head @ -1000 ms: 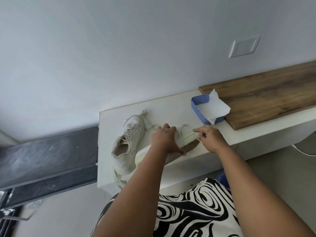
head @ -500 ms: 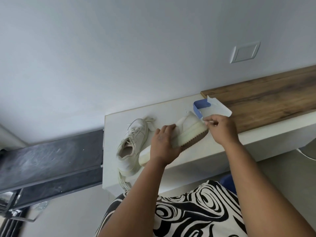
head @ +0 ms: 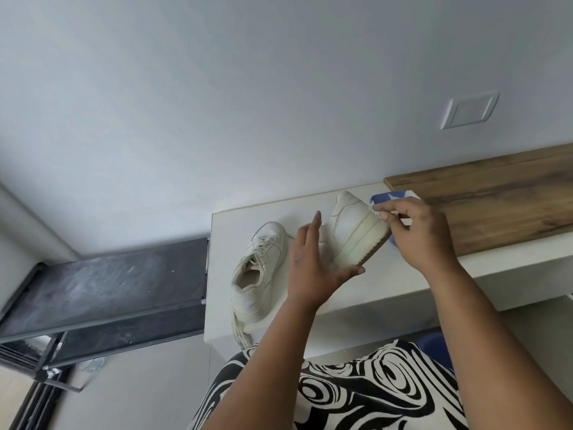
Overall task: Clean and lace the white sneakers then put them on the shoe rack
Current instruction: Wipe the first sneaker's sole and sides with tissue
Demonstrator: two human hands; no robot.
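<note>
My left hand point(head: 310, 268) holds one white sneaker point(head: 353, 231) lifted off the white table point(head: 387, 280), toe tilted up, with my thumb under its tan sole. My right hand point(head: 418, 231) pinches a small white wipe point(head: 373, 209) against the sole's edge near the toe. The second white sneaker point(head: 260, 268) lies on the table to the left, opening toward me, and its loose laces point(head: 242, 332) hang over the front edge.
A blue wipe pack point(head: 379, 198) sits mostly hidden behind my right hand. A wooden top point(head: 496, 200) runs along the table's right. A dark, dusty shoe rack point(head: 102, 290) stands lower at the left. A wall plate point(head: 468, 110) is above.
The sneaker has risen off the table and tipped toe-up. My right hand has moved with the wipe from the mid-sole toward the toe edge.
</note>
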